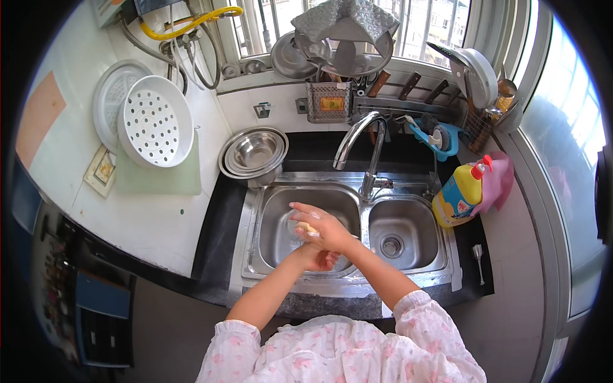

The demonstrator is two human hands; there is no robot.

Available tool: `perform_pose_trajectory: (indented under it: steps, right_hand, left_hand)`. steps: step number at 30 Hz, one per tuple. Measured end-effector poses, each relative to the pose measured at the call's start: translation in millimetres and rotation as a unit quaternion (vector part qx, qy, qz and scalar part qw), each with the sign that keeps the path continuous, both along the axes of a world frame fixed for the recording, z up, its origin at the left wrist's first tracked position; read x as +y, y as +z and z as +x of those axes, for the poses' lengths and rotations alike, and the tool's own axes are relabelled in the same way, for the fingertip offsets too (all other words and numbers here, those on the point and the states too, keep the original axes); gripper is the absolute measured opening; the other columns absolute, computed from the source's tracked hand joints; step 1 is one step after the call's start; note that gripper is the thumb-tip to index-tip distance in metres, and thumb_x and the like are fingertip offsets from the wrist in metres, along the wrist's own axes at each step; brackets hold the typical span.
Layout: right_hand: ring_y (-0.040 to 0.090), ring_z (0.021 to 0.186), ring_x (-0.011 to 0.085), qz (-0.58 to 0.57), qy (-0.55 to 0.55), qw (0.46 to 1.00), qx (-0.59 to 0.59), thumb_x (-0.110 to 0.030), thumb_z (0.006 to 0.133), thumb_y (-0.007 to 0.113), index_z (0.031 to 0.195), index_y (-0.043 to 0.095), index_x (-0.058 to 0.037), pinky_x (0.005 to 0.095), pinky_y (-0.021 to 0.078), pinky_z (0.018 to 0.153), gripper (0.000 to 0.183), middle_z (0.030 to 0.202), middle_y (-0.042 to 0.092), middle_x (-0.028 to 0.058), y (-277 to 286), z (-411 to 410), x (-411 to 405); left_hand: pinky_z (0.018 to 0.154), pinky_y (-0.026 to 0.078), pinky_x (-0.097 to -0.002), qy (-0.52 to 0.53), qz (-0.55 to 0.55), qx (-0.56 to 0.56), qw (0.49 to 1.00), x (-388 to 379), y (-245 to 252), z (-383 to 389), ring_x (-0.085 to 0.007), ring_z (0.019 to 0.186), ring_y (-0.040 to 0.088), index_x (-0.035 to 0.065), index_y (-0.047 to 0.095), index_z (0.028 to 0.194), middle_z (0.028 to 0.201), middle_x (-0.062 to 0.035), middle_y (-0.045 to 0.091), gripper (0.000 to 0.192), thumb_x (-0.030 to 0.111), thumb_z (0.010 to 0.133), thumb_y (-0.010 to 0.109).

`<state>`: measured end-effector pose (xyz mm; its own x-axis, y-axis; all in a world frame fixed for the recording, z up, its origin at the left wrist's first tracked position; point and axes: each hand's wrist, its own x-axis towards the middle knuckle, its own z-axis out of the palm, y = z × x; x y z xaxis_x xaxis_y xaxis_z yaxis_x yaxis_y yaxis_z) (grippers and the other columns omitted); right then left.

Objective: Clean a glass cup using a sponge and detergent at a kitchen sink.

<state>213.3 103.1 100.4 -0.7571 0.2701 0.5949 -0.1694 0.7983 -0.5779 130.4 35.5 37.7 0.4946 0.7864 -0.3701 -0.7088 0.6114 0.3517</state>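
Note:
Both hands are over the left basin (275,234) of a stainless steel double sink. My right hand (329,230) reaches across to the left, palm down, with white lather on its fingers. A pale yellow piece, apparently a bar of soap (309,228), is held between its thumb and fingers. Beneath it, my left hand (317,257) crosses the other way, its fingertips curled. The right hand and wrist cover part of the left, so whether it holds anything is hidden. The chrome faucet (361,139) rises behind the basins, and no water stream shows from its spout.
Nested steel bowls (255,154) stand at the sink's back left corner. To the right are a yellow dish soap bottle (457,198), a pink cloth (498,182) and a blue brush holder (443,141). Knives (408,86) hang on the back wall. A small metal utensil (479,263) lies on the right.

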Motion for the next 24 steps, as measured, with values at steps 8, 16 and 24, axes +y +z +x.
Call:
perform_pose_trajectory:
  steps: [8, 16, 24]
  right_hand:
    - [0.043, 0.114, 0.0283, -0.075, -0.01, 0.996, -0.041, -0.027, 0.087, 0.046, 0.118, 0.047, -0.0077, 0.0357, 0.0337, 0.095, 0.036, 0.124, 0.046, 0.0102, -22.5, 23.8, 21.2]
    - [0.04, 0.117, 0.0291, -0.043, 0.025, 0.996, -0.076, -0.028, 0.087, 0.046, 0.124, 0.042, -0.0129, 0.0369, 0.031, 0.097, 0.04, 0.128, 0.042, 0.0088, -17.0, 29.5, 21.9]
    - [0.033, 0.122, 0.0301, 0.06, -0.057, 0.987, -0.135, -0.026, 0.084, 0.052, 0.129, 0.037, -0.0196, 0.0355, 0.0306, 0.098, 0.048, 0.134, 0.036, 0.0052, -8.5, 31.3, 8.8]
  left_hand:
    - [0.049, 0.038, -0.0238, -0.128, -0.013, -0.022, 0.991, -4.8, 21.8, -14.9, -0.0081, 0.053, 0.042, 0.0108, 0.046, 0.077, 0.062, 0.0022, 0.042, 0.003, 0.013, 0.078, 0.048]
    - [0.051, 0.04, -0.022, -0.089, -0.016, 0.053, 0.994, -10.8, 31.0, -10.1, -0.0089, 0.056, 0.044, 0.0106, 0.046, 0.077, 0.064, 0.0019, 0.043, 0.004, 0.013, 0.079, 0.049]
    - [0.05, 0.039, -0.0209, -0.104, -0.026, -0.033, 0.994, -8.6, 14.7, -12.8, -0.0076, 0.055, 0.042, 0.0119, 0.045, 0.071, 0.063, 0.0031, 0.041, 0.009, 0.012, 0.079, 0.049]
